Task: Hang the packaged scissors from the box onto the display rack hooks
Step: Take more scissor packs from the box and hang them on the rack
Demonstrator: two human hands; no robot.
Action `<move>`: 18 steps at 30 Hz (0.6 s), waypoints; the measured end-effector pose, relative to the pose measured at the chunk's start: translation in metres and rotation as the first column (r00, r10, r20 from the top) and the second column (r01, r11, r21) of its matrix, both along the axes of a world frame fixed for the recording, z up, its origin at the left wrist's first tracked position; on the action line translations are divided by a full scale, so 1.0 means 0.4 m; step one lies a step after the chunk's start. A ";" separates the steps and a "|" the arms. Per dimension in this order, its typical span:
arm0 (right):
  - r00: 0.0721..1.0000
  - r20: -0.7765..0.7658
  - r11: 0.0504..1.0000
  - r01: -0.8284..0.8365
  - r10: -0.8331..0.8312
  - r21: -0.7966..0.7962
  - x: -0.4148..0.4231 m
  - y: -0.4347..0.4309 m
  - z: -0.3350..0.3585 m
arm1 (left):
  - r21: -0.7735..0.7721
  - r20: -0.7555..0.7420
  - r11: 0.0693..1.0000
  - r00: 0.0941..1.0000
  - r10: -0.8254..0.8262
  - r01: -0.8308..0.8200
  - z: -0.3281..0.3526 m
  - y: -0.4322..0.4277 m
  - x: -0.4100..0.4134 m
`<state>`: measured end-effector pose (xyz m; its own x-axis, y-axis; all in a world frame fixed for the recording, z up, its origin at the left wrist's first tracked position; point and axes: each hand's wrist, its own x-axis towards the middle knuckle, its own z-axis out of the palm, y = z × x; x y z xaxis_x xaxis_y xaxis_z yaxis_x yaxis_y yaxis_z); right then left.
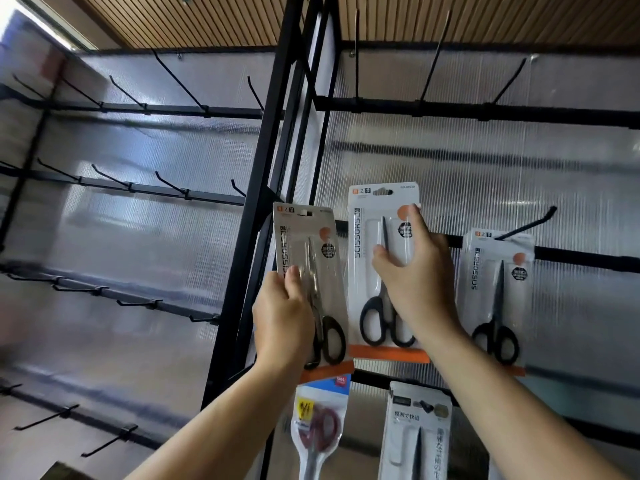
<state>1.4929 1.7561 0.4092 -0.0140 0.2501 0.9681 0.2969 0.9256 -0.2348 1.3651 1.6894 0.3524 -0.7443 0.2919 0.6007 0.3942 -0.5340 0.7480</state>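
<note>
Each hand holds one pack of scissors, both upright with handles down. The right hand grips the middle pack over its right side, thumb and forefinger on the front. The left hand clasps the left pack by its left edge, thumb on the front.

The middle pack matters first. Its slot sits at the very top, straight above the grip, and the pack lies against the rail just left of the hung pack. Whatever hook it is meant for is hidden behind the card, so I cannot tell whether the slot is on yet. The one free-showing hook rises outward from the rail, so I judge the slot must go over a tip and slide back and down. The left pack waits further left, tilted slightly, nearer the rack's upright than any hook. The box is out of view.
</note>
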 end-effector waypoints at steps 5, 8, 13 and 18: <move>0.999 -0.010 0.999 0.032 -0.032 -0.019 -0.007 -0.015 0.004 | 0.013 -0.005 1.000 1.000 -0.010 0.010 -0.005 -0.005 -0.011; 0.998 -0.025 0.998 0.063 -0.064 -0.017 -0.008 -0.018 0.009 | 0.020 -0.008 1.000 1.000 -0.023 0.024 -0.004 -0.006 -0.015; 0.997 -0.014 0.997 0.071 -0.071 -0.030 0.005 -0.019 0.009 | 0.026 -0.014 0.999 0.999 -0.033 0.033 -0.002 -0.007 -0.012; 0.997 0.010 0.996 0.079 -0.078 -0.041 0.011 -0.017 0.014 | 0.006 -0.022 1.000 0.999 -0.026 0.026 -0.002 -0.009 -0.005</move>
<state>1.4973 1.7495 0.4147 -0.0005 0.2909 0.9568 0.3701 0.8889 -0.2700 1.3632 1.6860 0.3515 -0.7230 0.3066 0.6190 0.3968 -0.5491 0.7355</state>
